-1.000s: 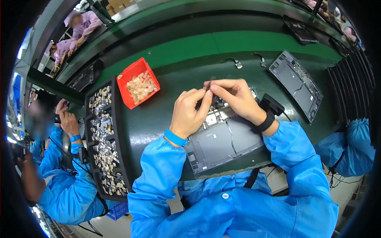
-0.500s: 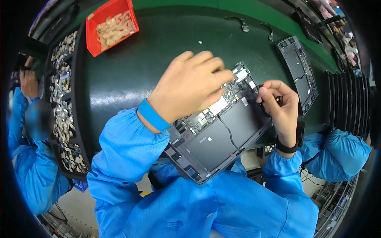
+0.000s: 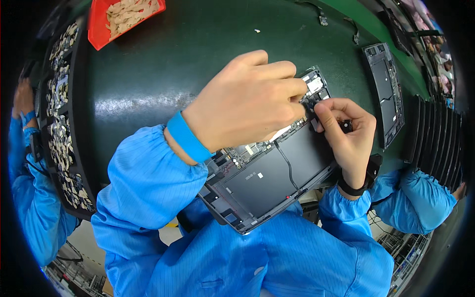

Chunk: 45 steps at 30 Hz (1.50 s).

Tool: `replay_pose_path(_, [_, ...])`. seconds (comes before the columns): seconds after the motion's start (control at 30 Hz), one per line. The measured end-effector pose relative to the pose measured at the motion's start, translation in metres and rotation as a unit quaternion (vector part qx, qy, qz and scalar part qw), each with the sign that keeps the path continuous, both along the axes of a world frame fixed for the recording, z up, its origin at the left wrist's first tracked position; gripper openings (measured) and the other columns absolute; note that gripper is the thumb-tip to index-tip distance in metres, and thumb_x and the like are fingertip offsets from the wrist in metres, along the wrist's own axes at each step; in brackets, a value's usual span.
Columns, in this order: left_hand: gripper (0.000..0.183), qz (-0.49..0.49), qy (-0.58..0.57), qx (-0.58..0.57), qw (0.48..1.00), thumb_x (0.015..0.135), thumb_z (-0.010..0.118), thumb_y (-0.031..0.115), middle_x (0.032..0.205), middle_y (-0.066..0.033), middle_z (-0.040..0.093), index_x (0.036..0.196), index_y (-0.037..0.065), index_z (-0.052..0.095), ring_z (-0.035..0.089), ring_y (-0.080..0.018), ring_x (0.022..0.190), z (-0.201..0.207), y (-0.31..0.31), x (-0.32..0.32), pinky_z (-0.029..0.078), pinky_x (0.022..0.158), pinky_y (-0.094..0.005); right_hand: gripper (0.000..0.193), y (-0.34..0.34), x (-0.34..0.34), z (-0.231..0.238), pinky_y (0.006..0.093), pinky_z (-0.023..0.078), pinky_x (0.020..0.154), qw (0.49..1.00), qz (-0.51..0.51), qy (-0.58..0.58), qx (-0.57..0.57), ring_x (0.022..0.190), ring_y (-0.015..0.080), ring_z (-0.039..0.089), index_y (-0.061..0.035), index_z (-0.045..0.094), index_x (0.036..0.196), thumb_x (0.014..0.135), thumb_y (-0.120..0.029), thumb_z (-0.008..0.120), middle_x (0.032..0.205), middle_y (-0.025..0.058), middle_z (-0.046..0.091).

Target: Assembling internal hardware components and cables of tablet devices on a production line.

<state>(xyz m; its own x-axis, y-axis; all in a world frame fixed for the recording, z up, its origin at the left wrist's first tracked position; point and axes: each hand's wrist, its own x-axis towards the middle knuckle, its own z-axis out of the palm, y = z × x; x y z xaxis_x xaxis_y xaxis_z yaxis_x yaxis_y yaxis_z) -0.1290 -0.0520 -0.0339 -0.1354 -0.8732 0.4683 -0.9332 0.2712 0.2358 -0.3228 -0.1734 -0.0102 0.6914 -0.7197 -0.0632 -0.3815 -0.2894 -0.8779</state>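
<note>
An opened tablet lies tilted at the near edge of the green table. The left hand presses curled fingers on its circuit board; the right hand pinches what seems a small black part. Farther off sit another tablet and a red bin.

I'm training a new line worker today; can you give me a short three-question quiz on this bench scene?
1. True or false: the left hand rests on the opened device.
2. What does the right hand pinch? A) a small dark part B) a screwdriver C) a cloth
3. What colour is the bin of loose parts at the far left of the dark mat?

Key: 1 true; 2 A, the small dark part; 3 red.
</note>
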Motion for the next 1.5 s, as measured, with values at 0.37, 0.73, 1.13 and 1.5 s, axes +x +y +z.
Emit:
replay_pose_path(0.37, [0.017, -0.022, 0.015, 0.009, 1.000, 0.067, 0.081, 0.017, 0.089, 0.0073, 0.066, 0.083, 0.018, 0.078, 0.060, -0.0135, 0.085, 0.0023, 0.0021, 0.0042, 0.043, 0.068, -0.0311, 0.014, 0.0089, 0.0058, 0.0004, 0.0198, 0.041, 0.047, 0.999, -0.014, 0.029, 0.029, 0.052, 0.0043, 0.057, 0.0042, 0.074, 0.096, 0.093, -0.009, 0.076, 0.066, 0.0038, 0.070])
replay_pose_path(0.73, [0.015, -0.020, 0.011, 0.004, 1.000, 0.068, 0.081, 0.019, 0.089, 0.0069, 0.067, 0.083, 0.018, 0.079, 0.060, -0.0140, 0.084, 0.0021, 0.0029, 0.0024, 0.043, 0.067, -0.0312, 0.013, 0.0100, 0.0043, 0.0004, 0.0195, 0.042, 0.047, 1.000, -0.004, 0.026, 0.018, 0.053, 0.0043, 0.058, 0.0041, 0.074, 0.097, 0.093, -0.008, 0.075, 0.067, 0.0037, 0.070])
replay_pose_path(1.13, [0.016, -0.020, 0.022, 0.003, 1.000, 0.067, 0.081, 0.018, 0.089, 0.0068, 0.067, 0.083, 0.017, 0.079, 0.060, -0.0142, 0.085, 0.0016, 0.0030, 0.0033, 0.043, 0.068, -0.0314, 0.013, 0.0102, 0.0048, 0.0016, 0.0193, 0.042, 0.047, 0.999, -0.001, 0.031, 0.017, 0.053, 0.0043, 0.059, 0.0041, 0.074, 0.097, 0.093, -0.008, 0.075, 0.067, 0.0038, 0.070])
replay_pose_path(1.5, [0.016, -0.022, 0.013, 0.012, 1.000, 0.067, 0.080, 0.018, 0.089, 0.0069, 0.067, 0.084, 0.018, 0.079, 0.060, -0.0142, 0.085, 0.0033, 0.0042, 0.0038, 0.043, 0.068, -0.0313, 0.013, 0.0087, 0.0049, 0.0012, 0.0197, 0.041, 0.047, 0.999, 0.008, 0.034, 0.007, 0.053, 0.0040, 0.057, 0.0035, 0.074, 0.096, 0.093, -0.009, 0.075, 0.066, 0.0031, 0.069])
